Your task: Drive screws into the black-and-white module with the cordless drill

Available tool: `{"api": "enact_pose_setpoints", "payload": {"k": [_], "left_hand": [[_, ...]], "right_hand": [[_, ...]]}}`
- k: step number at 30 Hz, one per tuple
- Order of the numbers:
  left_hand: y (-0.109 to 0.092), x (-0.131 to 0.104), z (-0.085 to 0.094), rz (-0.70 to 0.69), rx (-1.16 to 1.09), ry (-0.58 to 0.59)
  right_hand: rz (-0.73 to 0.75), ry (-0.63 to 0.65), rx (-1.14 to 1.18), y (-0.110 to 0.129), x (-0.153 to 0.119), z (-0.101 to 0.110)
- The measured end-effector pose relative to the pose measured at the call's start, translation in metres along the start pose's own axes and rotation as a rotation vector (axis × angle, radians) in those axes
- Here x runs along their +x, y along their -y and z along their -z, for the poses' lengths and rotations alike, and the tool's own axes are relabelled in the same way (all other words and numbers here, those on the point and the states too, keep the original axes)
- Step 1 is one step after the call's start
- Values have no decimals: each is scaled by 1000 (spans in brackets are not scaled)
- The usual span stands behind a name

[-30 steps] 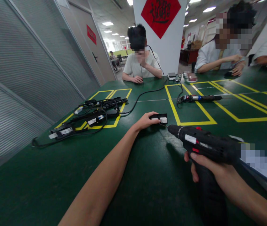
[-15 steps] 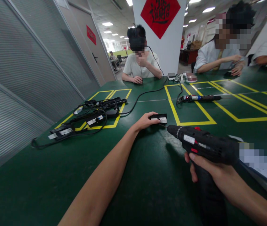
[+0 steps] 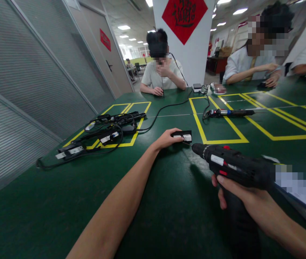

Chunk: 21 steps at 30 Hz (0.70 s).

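Note:
My right hand (image 3: 239, 192) is wrapped round the handle of a black cordless drill (image 3: 233, 165) with red buttons. From the drill's chuck a thin bit (image 3: 187, 144) points left and reaches the near side of a small black box-like part (image 3: 187, 134) with white labels. Whether the bit touches that part I cannot tell. My left hand (image 3: 170, 137) grips the part from the left, its thumb along the near face and its fingers over the top. The part rests on the green table (image 3: 158, 201).
On the left lie several black adapters with cables (image 3: 115, 131). Another slim tool (image 3: 228, 113) lies at the back right, across yellow tape. A pixelated paper or screen (image 3: 301, 187) is at right. Across the table sit a person in a white shirt (image 3: 153, 73) and other people.

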<state>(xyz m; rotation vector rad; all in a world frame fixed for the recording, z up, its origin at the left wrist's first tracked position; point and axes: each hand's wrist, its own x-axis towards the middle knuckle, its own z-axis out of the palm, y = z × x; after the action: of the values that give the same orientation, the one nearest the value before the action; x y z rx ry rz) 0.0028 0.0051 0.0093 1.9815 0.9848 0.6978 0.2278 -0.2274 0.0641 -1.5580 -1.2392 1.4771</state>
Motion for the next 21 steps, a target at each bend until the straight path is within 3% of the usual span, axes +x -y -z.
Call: {"api": "enact_pose_setpoints", "payload": {"k": [21], "left_hand": [[-1, 0, 0, -14, 22, -6]], "right_hand": [[6, -11, -1, -4, 2, 0]]}}
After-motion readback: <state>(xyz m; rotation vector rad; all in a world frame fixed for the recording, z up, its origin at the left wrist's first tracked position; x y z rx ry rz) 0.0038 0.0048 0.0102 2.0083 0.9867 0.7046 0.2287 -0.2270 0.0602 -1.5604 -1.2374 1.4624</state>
